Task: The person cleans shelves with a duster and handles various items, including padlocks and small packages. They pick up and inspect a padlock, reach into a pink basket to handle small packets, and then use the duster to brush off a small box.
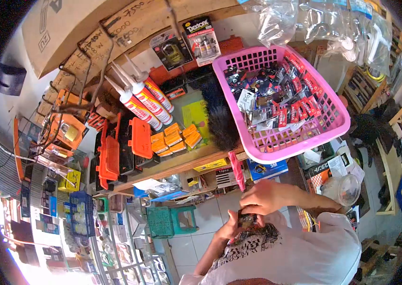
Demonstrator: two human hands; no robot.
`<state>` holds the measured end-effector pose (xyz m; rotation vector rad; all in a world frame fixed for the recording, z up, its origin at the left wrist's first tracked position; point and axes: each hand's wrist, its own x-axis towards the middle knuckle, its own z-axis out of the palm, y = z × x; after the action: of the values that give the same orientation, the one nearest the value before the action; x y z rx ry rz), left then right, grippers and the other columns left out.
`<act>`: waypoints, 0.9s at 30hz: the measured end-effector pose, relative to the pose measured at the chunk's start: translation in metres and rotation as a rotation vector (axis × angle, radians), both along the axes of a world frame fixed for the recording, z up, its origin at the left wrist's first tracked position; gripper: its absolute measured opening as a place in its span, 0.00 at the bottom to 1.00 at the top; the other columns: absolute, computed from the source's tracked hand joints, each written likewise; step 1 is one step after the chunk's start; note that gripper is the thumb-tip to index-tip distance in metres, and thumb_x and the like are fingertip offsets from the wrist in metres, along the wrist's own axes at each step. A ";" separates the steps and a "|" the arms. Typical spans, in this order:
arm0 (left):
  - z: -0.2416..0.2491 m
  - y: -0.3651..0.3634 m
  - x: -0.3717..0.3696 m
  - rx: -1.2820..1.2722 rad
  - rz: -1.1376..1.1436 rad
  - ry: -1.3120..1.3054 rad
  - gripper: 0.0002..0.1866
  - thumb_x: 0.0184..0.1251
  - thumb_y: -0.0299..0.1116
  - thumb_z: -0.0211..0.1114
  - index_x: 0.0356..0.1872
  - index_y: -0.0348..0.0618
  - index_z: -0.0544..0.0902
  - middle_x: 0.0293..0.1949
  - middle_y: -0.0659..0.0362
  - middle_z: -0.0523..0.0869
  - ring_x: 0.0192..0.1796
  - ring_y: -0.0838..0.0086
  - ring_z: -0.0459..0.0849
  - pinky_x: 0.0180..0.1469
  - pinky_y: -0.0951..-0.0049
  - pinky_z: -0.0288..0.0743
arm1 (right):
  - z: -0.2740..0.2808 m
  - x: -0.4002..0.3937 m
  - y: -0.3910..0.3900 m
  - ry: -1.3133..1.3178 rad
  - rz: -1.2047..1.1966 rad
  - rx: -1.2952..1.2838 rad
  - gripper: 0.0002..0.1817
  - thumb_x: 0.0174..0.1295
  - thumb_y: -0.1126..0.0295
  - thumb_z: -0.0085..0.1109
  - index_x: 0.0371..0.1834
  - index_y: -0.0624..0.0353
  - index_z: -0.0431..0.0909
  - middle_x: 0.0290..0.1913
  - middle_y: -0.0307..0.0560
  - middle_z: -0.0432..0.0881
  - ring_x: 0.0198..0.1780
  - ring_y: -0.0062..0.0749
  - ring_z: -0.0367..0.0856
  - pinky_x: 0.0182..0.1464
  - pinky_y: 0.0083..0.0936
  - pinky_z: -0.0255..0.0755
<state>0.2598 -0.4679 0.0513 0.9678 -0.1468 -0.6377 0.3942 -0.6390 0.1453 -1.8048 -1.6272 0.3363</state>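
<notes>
Both hands are together in front of the white shirt, low in the head view. My left hand (228,226) is closed round a small dark object (246,219), mostly hidden by the fingers. From above, my right hand (263,197) touches the same object with bent fingers. A pink wrapped item (236,171) hangs at the shelf edge just above my right hand. Above the hands, a pink basket (284,156) rests on the wooden shelf (186,169), holding several small red and black packets (300,110).
White and orange tubes (140,110), small orange boxes (174,140) and orange-lidded cases (109,159) stand on the shelf. A black fluffy brush (221,121) lies beside the basket. Below is a green stool (182,220). Plastic bags (324,23) hang at the top right.
</notes>
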 end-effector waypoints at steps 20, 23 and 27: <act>-0.029 0.054 -0.032 -0.474 0.421 0.337 0.46 0.70 0.75 0.33 0.51 0.37 0.77 0.35 0.49 0.81 0.41 0.49 0.83 0.49 0.49 0.76 | -0.092 0.002 0.030 0.857 -0.671 0.144 0.32 0.74 0.48 0.51 0.70 0.59 0.59 0.43 0.46 0.83 0.33 0.28 0.83 0.35 0.25 0.76; -0.030 0.063 -0.034 -0.468 0.411 0.355 0.44 0.71 0.73 0.34 0.51 0.37 0.77 0.35 0.48 0.81 0.42 0.49 0.83 0.50 0.48 0.76 | -0.063 0.012 0.049 1.400 -0.584 0.185 0.28 0.76 0.49 0.48 0.70 0.55 0.64 0.44 0.46 0.83 0.34 0.30 0.84 0.38 0.29 0.78; -0.029 0.075 -0.034 -0.442 0.397 0.367 0.42 0.73 0.71 0.36 0.52 0.38 0.77 0.36 0.49 0.82 0.43 0.50 0.84 0.52 0.48 0.76 | -0.060 0.028 0.065 1.836 -0.583 0.471 0.17 0.72 0.59 0.56 0.59 0.54 0.75 0.36 0.39 0.79 0.28 0.25 0.75 0.30 0.24 0.70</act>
<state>0.2257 -0.3934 0.0220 0.4229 0.2205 -0.3817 0.4217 -0.5737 0.0857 -0.7740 0.1363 0.8463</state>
